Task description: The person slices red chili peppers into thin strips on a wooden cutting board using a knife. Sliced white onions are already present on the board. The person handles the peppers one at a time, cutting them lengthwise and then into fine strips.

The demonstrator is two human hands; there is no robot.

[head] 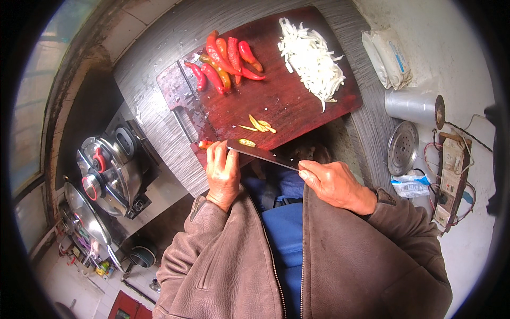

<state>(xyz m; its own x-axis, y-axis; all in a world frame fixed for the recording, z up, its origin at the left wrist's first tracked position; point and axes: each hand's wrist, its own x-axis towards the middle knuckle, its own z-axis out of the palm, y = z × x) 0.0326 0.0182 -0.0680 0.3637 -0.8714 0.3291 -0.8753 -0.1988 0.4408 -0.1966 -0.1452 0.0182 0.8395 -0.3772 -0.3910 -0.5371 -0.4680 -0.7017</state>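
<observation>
My right hand (332, 184) grips the handle of a kitchen knife (263, 157), its blade seen nearly edge-on and reaching left to my other hand. Under the curled fingers of my left hand (223, 169), a red chili pepper (204, 144) is pressed to the dark red wooden cutting board (279, 119). Just past the blade lies a cut yellowish chili slice (247, 142). Several more yellow chili strips (261, 124) rest a bit farther off. Whole red and orange peppers (225, 60) are heaped at the far left of the board, with shredded white vegetable (312, 60) at the far right.
A pressure cooker (109, 171) and a lidded pan (87, 211) stand on the stove to the left. Along the right wall are plastic bags (386, 58), a plastic film roll (414, 107), a perforated steamer plate (403, 148) and a wired socket board (450, 183).
</observation>
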